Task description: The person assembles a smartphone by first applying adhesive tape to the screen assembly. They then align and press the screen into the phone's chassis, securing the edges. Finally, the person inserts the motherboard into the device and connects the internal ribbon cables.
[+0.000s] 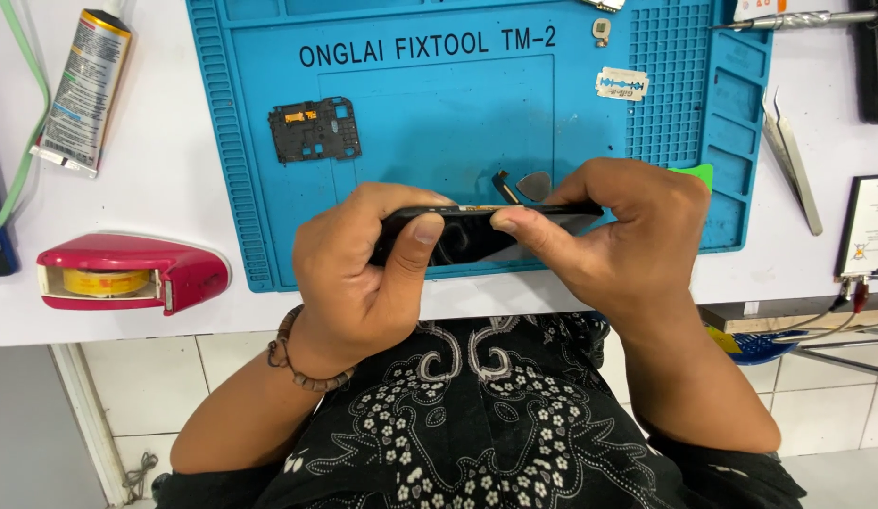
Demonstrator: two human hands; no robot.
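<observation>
Gripping a black phone (pixel 467 231) edge-on, both hands hold it level above the near edge of the blue work mat (pixel 411 151), close to frame centre; the left hand (pixel 359 273) closes around the phone's left end, thumb pressed flat on the near face and the other fingers curled over the top edge; the right hand (pixel 618 236) clamps the right end, thumb tip meeting the left thumb at the middle of the upper edge, remaining fingers folded behind the body; a beaded bracelet (pixel 293 363) circles the left wrist. At 12 o'clock from the phone, just beyond its top edge, a grey triangular pick (pixel 534 185) lies on the mat; at 11 o'clock a black inner cover plate (pixel 314 129) rests flat, well apart from the hands; at 1 o'clock a razor blade (pixel 621 84) sits near the mat's gridded section. At 9 o'clock, off the mat on the white table (pixel 156 179), stands a red tape dispenser (pixel 128 271); at 10 o'clock lies a glue tube (pixel 85 90); at 3 o'clock, off the mat's right edge, lie metal tweezers (pixel 793 160).
</observation>
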